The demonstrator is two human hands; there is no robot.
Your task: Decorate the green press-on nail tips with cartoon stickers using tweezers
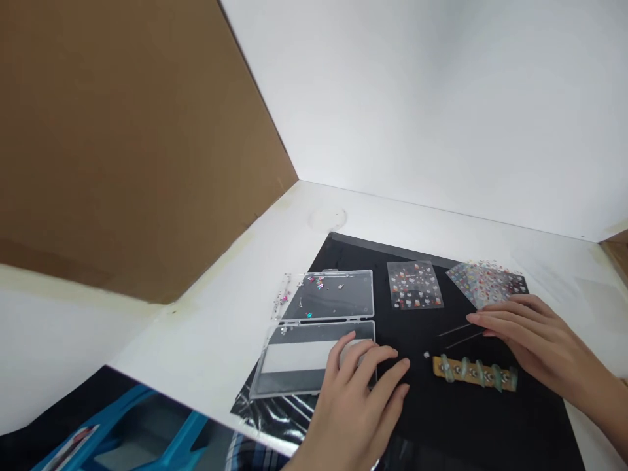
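Note:
My right hand (pixel 544 337) is closed around a pair of thin metal tweezers (pixel 454 333), whose two tips point left and stand apart. Just below the tips lies a small shiny gem (pixel 426 354) on the black mat. Beside it is a wooden strip (pixel 458 368) with several greenish false nails (pixel 479 373) mounted across it. My left hand (pixel 358 399) has its fingers spread, resting over the right part of an opened clear plastic case (pixel 294 358). Small colourful charms (pixel 320 284) are scattered in the case's far half.
A clear sticker sheet (pixel 416 285) lies on the black mat (pixel 387 247), with several more sticker sheets (pixel 490 281) fanned out to its right. A brown cardboard panel (pixel 137 144) rises at the left. Something blue (pixel 112 425) is below the table's front edge.

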